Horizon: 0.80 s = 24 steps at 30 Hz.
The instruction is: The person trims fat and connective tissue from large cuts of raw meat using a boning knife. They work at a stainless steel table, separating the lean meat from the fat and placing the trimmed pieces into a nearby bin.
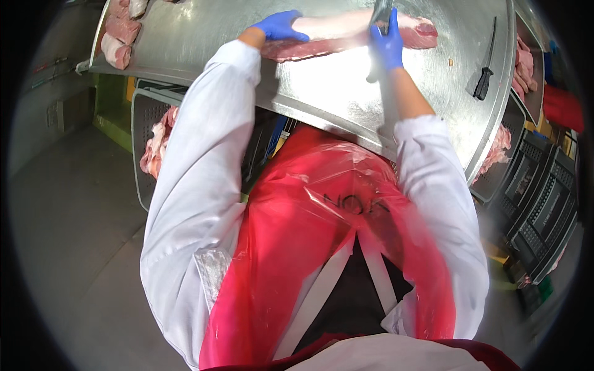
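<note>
A long, pale pink slab of meat (337, 26) with a red lean edge lies across the metal table. My left hand (278, 26), in a blue glove, grips its left end, with the thumb on the near side and the fingers on the far side. Over the right part of the slab, my blue-gloved right hand (388, 46) is closed round a grey tool (382, 10). Motion blur and the hand hide the tool's exact kind. A dark-handled knife (483, 83) lies to the right, apart from both hands.
Several meat pieces (119, 34) lie at the table's (433, 86) left end. A grey crate (140, 133) of trimmings stands below at left. More meat (525, 68) and stacked black crates (537, 198) are at right. A small scrap (451, 62) lies near the knife.
</note>
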Each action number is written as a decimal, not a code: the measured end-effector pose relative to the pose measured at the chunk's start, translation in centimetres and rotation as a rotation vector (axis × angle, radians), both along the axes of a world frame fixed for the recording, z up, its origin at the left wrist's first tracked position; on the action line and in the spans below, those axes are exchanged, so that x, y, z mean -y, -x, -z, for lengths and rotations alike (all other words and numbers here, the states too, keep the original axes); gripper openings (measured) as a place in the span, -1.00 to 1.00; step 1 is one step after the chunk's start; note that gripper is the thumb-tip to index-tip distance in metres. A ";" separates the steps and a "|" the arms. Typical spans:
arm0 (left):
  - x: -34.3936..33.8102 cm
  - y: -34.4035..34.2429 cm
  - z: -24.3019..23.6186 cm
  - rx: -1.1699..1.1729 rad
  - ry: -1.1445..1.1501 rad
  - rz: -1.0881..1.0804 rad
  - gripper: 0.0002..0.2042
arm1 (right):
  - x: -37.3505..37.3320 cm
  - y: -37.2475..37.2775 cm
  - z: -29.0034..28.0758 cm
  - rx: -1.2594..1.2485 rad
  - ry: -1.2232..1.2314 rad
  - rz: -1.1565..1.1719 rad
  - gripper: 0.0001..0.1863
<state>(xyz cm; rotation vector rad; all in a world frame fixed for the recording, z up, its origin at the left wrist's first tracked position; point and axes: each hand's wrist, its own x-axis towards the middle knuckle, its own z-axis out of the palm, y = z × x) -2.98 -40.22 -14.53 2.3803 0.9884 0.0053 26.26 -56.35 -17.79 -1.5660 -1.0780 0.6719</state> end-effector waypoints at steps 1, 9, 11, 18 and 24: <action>-1.1 -1.8 1.4 -0.053 0.165 -0.051 -0.20 | -1.6 -0.2 -0.6 -0.290 0.142 -0.001 -0.08; 7.7 -12.0 -0.8 -0.018 0.095 -0.369 -0.13 | 3.3 -2.6 -4.9 -0.086 0.411 0.140 -0.09; 9.2 -14.4 -0.5 0.045 0.076 -0.416 -0.18 | 7.4 -1.7 -3.7 -0.183 0.411 0.117 -0.10; 10.6 -18.2 -0.5 0.077 -0.019 -0.393 -0.08 | 7.3 0.2 -5.6 -0.040 0.617 0.107 -0.21; 11.5 -18.9 0.0 0.073 -0.011 -0.548 -0.02 | 13.5 5.3 -5.3 0.329 0.763 -0.080 -0.10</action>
